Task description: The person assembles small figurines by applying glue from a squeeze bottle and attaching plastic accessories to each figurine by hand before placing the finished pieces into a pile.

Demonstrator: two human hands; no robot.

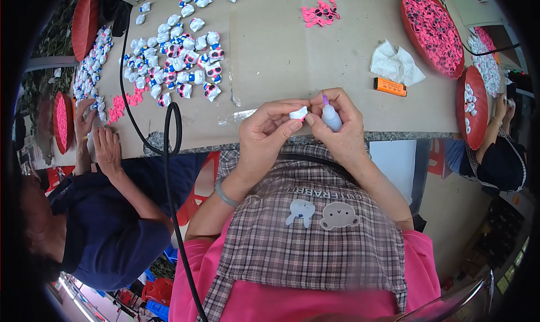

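Close to my body, over the table's near edge, my left hand (264,128) pinches a small white figurine (298,113) with a bit of pink at its lower side. My right hand (344,132) is wrapped round a small translucent glue bottle (331,119), its purple tip pointing up and away from me. The right fingertips come close to the figurine; whether they touch it I cannot tell. Ahead and to the left lies a spread of white and blue figurines (152,54), several wearing pink glasses-shaped pieces. Loose pink pieces (320,13) form a small heap farther off.
At right stand a red bowl (457,72) of pink pieces, a crumpled tissue (395,63) and an orange lighter (390,86). A black cable (168,125) hangs down at left. A co-worker's hands (107,147) rest by the table at left; another person (495,159) sits at far right.
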